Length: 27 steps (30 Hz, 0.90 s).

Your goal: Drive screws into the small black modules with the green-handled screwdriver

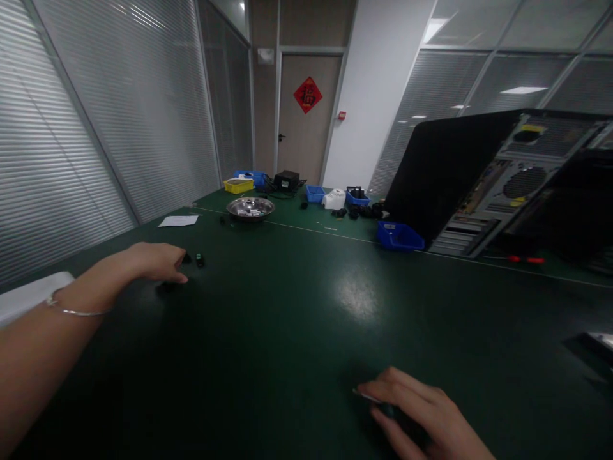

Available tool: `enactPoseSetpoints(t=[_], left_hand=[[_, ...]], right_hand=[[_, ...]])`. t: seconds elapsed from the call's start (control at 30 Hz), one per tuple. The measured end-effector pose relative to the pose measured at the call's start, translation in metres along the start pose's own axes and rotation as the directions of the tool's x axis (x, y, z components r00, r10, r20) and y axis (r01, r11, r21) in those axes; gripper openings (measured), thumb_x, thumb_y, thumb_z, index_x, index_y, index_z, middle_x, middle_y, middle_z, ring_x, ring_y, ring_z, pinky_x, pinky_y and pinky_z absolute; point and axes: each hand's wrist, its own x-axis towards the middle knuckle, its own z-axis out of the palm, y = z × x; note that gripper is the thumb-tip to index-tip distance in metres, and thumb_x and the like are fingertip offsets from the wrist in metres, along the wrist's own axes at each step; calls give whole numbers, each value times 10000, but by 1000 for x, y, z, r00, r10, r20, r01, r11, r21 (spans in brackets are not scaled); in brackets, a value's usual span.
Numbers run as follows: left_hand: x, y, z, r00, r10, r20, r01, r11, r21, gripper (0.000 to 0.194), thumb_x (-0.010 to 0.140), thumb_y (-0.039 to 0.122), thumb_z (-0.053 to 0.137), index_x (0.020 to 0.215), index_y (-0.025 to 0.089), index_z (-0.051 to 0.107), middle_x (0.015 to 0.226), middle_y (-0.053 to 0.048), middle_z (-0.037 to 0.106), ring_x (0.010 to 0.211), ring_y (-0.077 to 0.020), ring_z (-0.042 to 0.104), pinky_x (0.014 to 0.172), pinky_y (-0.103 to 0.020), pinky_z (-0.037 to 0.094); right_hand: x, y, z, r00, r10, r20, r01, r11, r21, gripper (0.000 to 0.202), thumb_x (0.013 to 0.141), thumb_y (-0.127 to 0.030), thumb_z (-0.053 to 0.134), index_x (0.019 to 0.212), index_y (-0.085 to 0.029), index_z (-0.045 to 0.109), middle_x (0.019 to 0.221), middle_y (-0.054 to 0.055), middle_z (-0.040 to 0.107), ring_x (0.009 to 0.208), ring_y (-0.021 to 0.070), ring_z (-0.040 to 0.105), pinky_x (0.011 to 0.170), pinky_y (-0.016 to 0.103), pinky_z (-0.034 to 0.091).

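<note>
On the left side of the dark green table, my left hand [160, 262] reaches down with its thumb and forefinger apart. A small dark part [187, 258] lies at its fingertips; whether they touch cannot be made out. Just to the right of it is another small black part with a greenish top [200, 260]. At the lower right, my right hand [421, 412] is closed low over the tabletop. Between its fingers shows a thin silvery piece [368, 397] with a dark greenish body, partly hidden by the fingers.
Toward the back left stands a round metal dish [251, 216] with small items inside, near a white paper [179, 221]. A blue bin [400, 236] sits beside a large black computer case [445, 166]. Farther back are a yellow bin [238, 186] and a white plastic housing [334, 199].
</note>
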Motion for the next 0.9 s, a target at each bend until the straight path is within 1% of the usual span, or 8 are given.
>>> enactPoseSetpoints(t=[0.2, 0.3, 0.37, 0.4, 0.5, 0.63, 0.77, 0.9], left_hand=[[-8, 16, -4, 993, 115, 20, -114, 993, -18, 129, 862, 80, 508, 827, 124, 623, 740, 30, 578, 710, -140, 531, 605, -211, 290], [-11, 42, -4, 969, 242, 46, -239, 969, -59, 92, 896, 145, 516, 910, 161, 605, 809, 11, 621, 732, -163, 565, 617, -229, 339], [-16, 70, 2, 940, 332, 73, -324, 941, -97, 93, 886, 255, 599, 957, 194, 597, 865, -3, 646, 752, -184, 590, 621, -246, 375], [-21, 87, 6, 920, 385, 78, -374, 919, -123, 104, 891, 272, 601, 978, 214, 594, 910, -6, 655, 787, -193, 603, 647, -257, 398], [-47, 140, 22, 801, 598, 25, -580, 787, -209, 135, 866, 188, 619, 989, 238, 598, 951, -7, 669, 852, -213, 625, 737, -312, 427], [-79, 190, 39, 682, 729, 66, -706, 679, -201, 168, 848, 180, 666, 997, 224, 603, 968, -12, 680, 873, -231, 633, 773, -353, 441], [-88, 201, 47, 654, 751, 84, -723, 655, -220, 135, 888, 223, 640, 1018, 205, 608, 996, -35, 679, 902, -251, 628, 818, -399, 456], [-86, 196, 46, 679, 729, 86, -683, 670, -290, 415, 839, 300, 721, 1209, 209, 558, 1161, -65, 651, 1013, -283, 597, 932, -464, 426]], right_hand=[[0, -2, 0, 1000, -8, -6, 9, 997, 73, 214, 1019, -300, 442, 1091, -260, 639, 882, 48, 763, 705, 170, 739, 563, 200, 596], [-2, -1, 1, 999, 43, 21, -45, 995, 92, 218, 972, -195, 515, 1142, -264, 632, 935, 43, 756, 757, 177, 737, 611, 215, 595], [-4, 1, 2, 993, 86, 78, -95, 988, 121, 286, 941, -138, 553, 1182, -276, 621, 985, 35, 746, 816, 174, 733, 652, 215, 592], [-5, 2, 3, 988, 107, 108, -122, 983, 137, 308, 937, -125, 558, 1195, -282, 615, 1002, 32, 740, 846, 175, 729, 673, 219, 590], [-7, 4, 4, 975, 149, 164, -177, 969, 172, 304, 955, -133, 536, 1211, -283, 604, 1025, 36, 717, 901, 180, 711, 712, 245, 579], [-6, 4, 5, 962, 173, 209, -218, 952, 214, 253, 982, -160, 504, 1196, -257, 599, 1008, 48, 688, 886, 176, 683, 771, 288, 556], [-3, 2, 4, 957, 189, 220, -242, 938, 249, 211, 986, -170, 504, 1147, -250, 615, 981, 45, 675, 868, 170, 666, 761, 289, 534], [-5, 2, 4, 953, 203, 224, -259, 930, 260, 218, 987, -173, 508, 1157, -261, 611, 983, 39, 670, 861, 166, 657, 750, 287, 522]])
